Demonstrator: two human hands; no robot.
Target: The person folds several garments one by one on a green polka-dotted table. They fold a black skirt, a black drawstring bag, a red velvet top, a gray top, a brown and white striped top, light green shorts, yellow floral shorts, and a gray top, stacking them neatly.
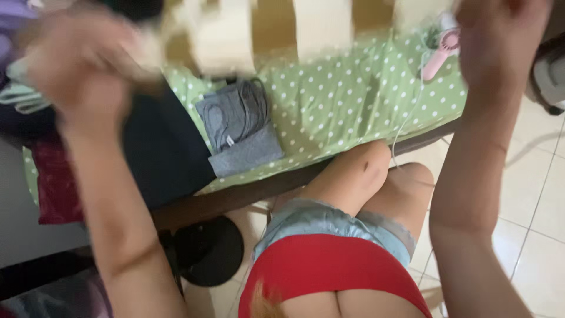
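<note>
My left hand [76, 65] is raised at the upper left, blurred, its fingers closed on the end of a cream and tan striped cloth [321, 23]. The cloth stretches across the top of the view, also blurred. My right hand [503, 35] is raised at the upper right, next to the cloth's other end. Its fingers are cut off by the top edge, so its grip does not show. Below the cloth lies a bed with a green, white-dotted sheet [347, 100].
A folded grey garment [238, 126] lies on the sheet, with a dark navy garment [162, 147] and a red one [56, 182] to its left. A pink handheld device [441, 53] with a white cable lies at the far right. A black round object [209, 250] stands on the tiled floor [529, 194].
</note>
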